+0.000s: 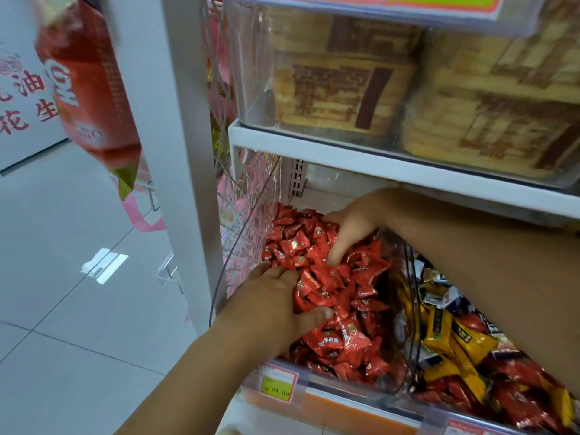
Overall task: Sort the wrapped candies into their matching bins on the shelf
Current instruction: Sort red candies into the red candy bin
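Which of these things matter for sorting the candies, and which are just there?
Job: red candies, clear bin holding them, mixed candies next door, left hand, right hand.
Just there: biscuits on the upper shelf, hanging red bag, price tag.

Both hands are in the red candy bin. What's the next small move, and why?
Probably lift the right hand over the clear divider into the neighbouring bin and pinch out a stray red wrapper: such wrappers lie among yellow candies there, while the left hand grips red candies in an all-red bin.
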The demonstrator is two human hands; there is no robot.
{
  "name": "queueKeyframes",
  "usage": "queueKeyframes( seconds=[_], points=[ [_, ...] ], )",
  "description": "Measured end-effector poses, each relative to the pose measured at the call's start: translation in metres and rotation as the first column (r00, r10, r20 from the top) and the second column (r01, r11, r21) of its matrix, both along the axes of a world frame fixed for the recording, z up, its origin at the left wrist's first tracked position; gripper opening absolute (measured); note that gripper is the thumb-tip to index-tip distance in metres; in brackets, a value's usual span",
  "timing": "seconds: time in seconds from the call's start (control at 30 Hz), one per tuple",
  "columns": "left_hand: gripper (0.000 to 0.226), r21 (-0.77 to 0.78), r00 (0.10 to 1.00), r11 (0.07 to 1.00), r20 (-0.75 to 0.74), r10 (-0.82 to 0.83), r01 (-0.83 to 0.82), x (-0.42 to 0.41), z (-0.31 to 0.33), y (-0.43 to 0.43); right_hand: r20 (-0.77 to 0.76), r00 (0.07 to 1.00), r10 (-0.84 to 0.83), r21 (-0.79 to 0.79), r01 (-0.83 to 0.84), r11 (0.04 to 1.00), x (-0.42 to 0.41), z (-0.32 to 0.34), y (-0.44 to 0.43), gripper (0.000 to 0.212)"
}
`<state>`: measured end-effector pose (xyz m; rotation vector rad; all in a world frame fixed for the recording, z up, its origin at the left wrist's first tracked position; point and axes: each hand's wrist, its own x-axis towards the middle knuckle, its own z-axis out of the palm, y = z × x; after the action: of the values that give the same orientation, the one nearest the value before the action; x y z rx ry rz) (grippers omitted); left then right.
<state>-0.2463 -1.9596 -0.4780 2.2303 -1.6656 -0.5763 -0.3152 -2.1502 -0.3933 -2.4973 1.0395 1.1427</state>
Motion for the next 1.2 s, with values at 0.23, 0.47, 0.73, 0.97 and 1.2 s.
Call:
queueKeyframes(
  seconds=[0.23, 0.47, 0.73, 0.97, 1.2],
  points=[
    [0.074, -0.044, 1.000, 0.999, -0.025, -0.017, 0.016, 0.004, -0.006, 0.001, -0.141, 0.985, 0.096, -0.132, -0.115, 0.985, 0.027, -0.055, 0.004, 0.088],
    [0.082, -0.057, 1.000, 0.998, -0.016, -0.012, 0.012, 0.005, -0.009, 0.000, 0.096, 0.990, 0.108, -0.133, -0.095, 0.987, 0.023, -0.064, 0.002, 0.064],
    [0.083, -0.042, 0.999, 0.999, -0.052, -0.006, 0.004, 0.006, -0.007, 0.001, 0.507, 0.824, -0.252, 0.091, 0.240, 0.967, 0.004, -0.027, -0.024, 0.025],
    [0.065, -0.033, 1.000, 0.999, 0.001, 0.001, -0.001, 0.003, 0.000, 0.001, 0.478, 0.710, -0.517, 0.420, 0.332, 0.844, 0.003, -0.028, -0.056, 0.021],
    [0.046, -0.098, 0.999, 0.995, 0.005, -0.036, 0.036, 0.002, 0.002, 0.002, 0.250, 0.955, -0.159, 0.092, 0.141, 0.986, -0.003, 0.001, -0.022, 0.028]
  ],
)
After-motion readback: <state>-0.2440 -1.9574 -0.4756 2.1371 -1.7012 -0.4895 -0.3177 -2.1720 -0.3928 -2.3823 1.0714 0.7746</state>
